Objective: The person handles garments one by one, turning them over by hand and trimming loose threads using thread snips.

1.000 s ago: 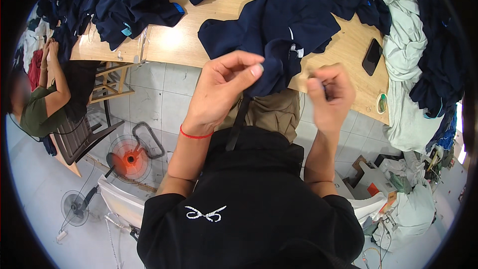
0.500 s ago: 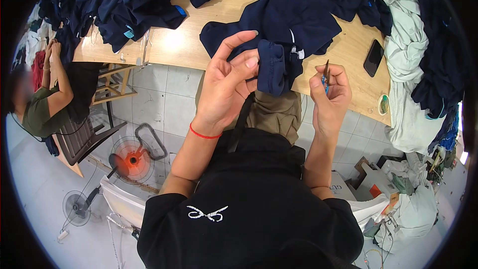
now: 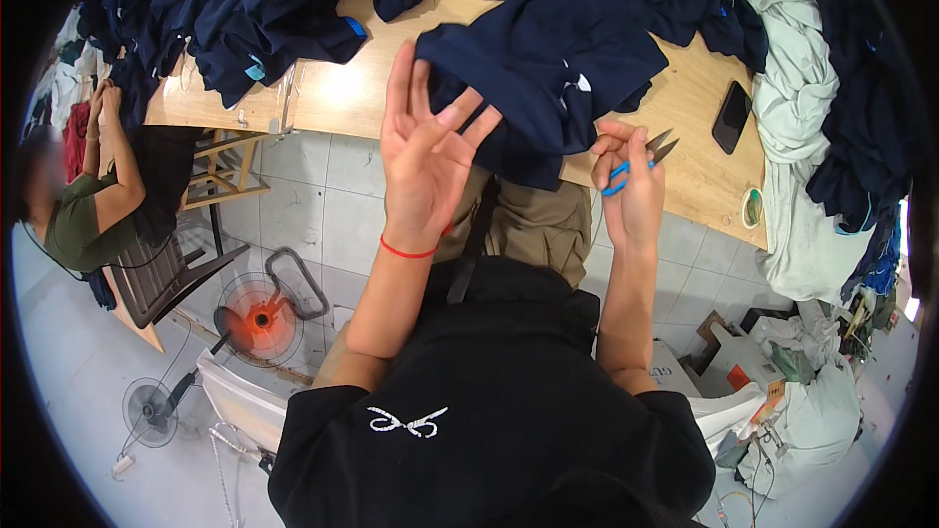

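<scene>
A navy garment [image 3: 528,78] lies bunched on the table's near edge, part of it hanging toward my lap, with a small white label on its right part. My left hand [image 3: 427,161], a red string around its wrist, is at the garment's left side with fingers spread and palm turned up. Some fingertips overlap the cloth, but no grip on it shows. To the right of the garment, my right hand [image 3: 634,186] holds small blue-handled scissors [image 3: 618,176], their blades apart and pointing up and right.
More navy garments [image 3: 264,20] cover the far side of the wooden table [image 3: 337,103]. A black phone [image 3: 732,117] and a round roll of tape [image 3: 751,207] lie at the right, beside pale green cloth [image 3: 792,88]. A person [image 3: 93,196] sits at the left near two fans [image 3: 259,318].
My left hand has let go of the folded navy band and opened, its fingers spreading upward. The garment has dropped flatter. In my right hand the scissors have turned, showing blades and blue handles.
</scene>
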A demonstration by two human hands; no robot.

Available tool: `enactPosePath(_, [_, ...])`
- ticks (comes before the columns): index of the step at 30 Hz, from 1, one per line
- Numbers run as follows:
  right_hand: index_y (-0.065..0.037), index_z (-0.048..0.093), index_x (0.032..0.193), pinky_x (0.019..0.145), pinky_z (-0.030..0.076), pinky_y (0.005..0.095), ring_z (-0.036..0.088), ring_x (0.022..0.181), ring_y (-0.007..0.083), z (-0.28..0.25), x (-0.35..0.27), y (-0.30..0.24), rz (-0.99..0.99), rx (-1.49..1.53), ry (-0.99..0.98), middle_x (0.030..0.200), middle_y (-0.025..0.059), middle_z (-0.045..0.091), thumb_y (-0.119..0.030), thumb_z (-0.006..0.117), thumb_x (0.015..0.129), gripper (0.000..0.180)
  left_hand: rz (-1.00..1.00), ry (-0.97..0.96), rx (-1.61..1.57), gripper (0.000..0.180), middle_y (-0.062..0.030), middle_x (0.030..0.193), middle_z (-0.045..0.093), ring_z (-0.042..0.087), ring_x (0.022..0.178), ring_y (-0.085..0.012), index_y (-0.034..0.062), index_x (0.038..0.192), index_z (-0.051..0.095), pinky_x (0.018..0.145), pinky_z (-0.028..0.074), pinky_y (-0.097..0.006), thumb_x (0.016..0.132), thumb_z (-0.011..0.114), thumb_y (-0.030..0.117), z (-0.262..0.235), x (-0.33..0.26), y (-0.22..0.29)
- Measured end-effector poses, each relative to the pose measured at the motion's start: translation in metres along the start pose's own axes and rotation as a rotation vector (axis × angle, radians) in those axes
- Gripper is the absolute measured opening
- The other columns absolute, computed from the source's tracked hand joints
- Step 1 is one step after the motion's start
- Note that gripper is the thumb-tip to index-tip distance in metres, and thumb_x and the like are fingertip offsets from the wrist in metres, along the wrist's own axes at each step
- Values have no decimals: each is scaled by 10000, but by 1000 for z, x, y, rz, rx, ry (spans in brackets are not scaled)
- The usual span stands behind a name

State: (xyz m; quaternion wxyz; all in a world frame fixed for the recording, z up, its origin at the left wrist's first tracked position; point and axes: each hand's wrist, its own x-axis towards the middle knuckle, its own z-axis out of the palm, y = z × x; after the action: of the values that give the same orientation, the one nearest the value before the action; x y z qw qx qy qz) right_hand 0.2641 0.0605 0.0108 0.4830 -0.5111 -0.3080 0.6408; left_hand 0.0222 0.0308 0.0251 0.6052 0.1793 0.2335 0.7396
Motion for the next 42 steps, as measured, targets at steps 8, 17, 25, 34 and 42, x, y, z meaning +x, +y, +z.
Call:
enactPosePath(8, [32,682,1172,499,322,238,411,517,44,-17,-10,39,247,0,19,1008,105,723,-260,568,1135,315,66,231,-185,802,-78,1539,333,488,1459,-443,64,1677,190,1218,356,-748,974,542,-92,-26,-6,-6])
enactPosePath(17, [34,754,1065,832,540,274,691,897,135,26,4,26,-106,-260,154,968,93,758,-95,742,1010,141,7,375,190,707,-72,1515,452,627,1170,-187,52,1632,379,990,539,-355,975,612,-66,-57,-7,-5])
enactPosePath(25, [56,761,859,599,481,315,574,590,103,45,71,18,-242,-911,26,645,68,683,-272,864,884,345,-25,396,216,649,-106,1462,543,607,1241,-195,15,1587,451,1096,501,-364,963,600,-83,-53,-6,-7])
enactPosePath(34, [-51,675,999,400,236,255,347,393,59,29,62,4,295,106,-265,628,-35,552,-114,680,1055,85,125,337,-364,587,-201,1480,563,556,1382,-321,-76,1536,459,1252,391,-467,978,551,84,-66,-9,10])
enactPosePath(42, [-61,702,856,415,235,266,329,383,88,7,17,-25,517,823,-269,784,11,713,-213,610,1105,306,168,359,-784,782,-349,1620,351,305,1578,-440,-194,1558,294,1337,260,-530,916,584,146,-64,-12,37])
